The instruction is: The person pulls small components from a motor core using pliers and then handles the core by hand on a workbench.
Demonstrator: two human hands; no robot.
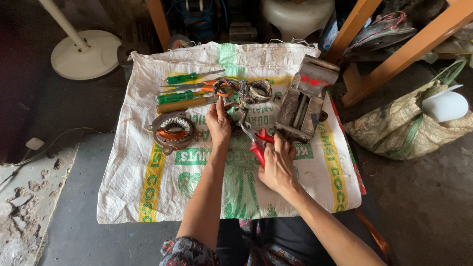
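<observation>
The right hand [277, 165], nearest the camera, is closed around the red-handled metal pliers [256, 143], fingers wrapped over both grips and pressing them together. Just ahead of that grip, the plier nose meets a tangled bundle of dark, stripped motor winding wire [241, 93], which the left hand [218, 123] pins down on the white woven plastic sack [148, 197] with its fingers pinched on a strand; whether the nose is actually biting the wire is hard to tell at this distance.

The likeliest trouble, as I judge it, is a slip: if the pliers lose the strand under pull, the nose could jerk toward the left fingers right beside it. A snapped wire end could also whip back. Just right of the plier hand sits a heavy grey steel drill vise [303, 101], close enough to bark the knuckles. Left of the pinning hand lies a round motor stator with copper coils [172, 130], clear of the pull.
</observation>
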